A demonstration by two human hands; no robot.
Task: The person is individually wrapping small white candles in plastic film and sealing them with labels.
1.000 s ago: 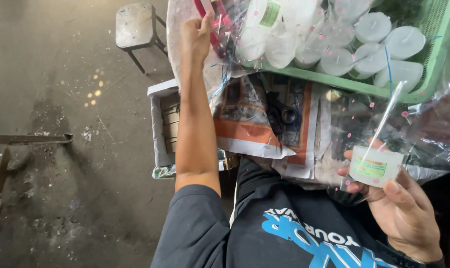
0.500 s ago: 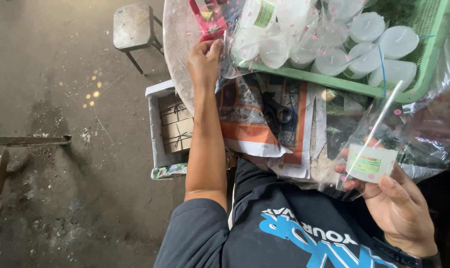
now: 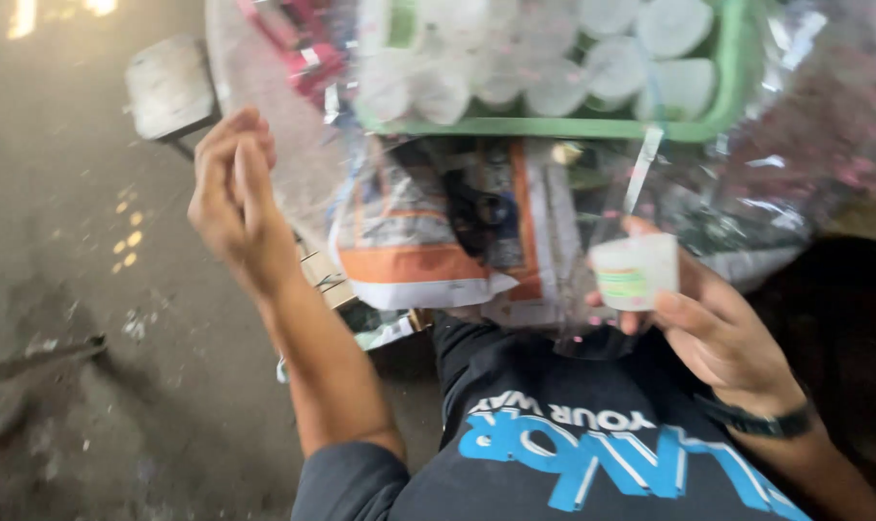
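Small white candle (image 3: 635, 272), green-labelled, inside a clear dotted bag (image 3: 669, 193), now pinched below the green tray (image 3: 554, 126), nearer it than half a second ago. Gripped by right hand (image 3: 718, 333), fingers curled around it. Left hand (image 3: 233, 198) pulled back from the tray's left corner, half open, empty, touching nothing. Whole view motion-blurred; candles in tray (image 3: 592, 58) indistinct, tray top cut off.
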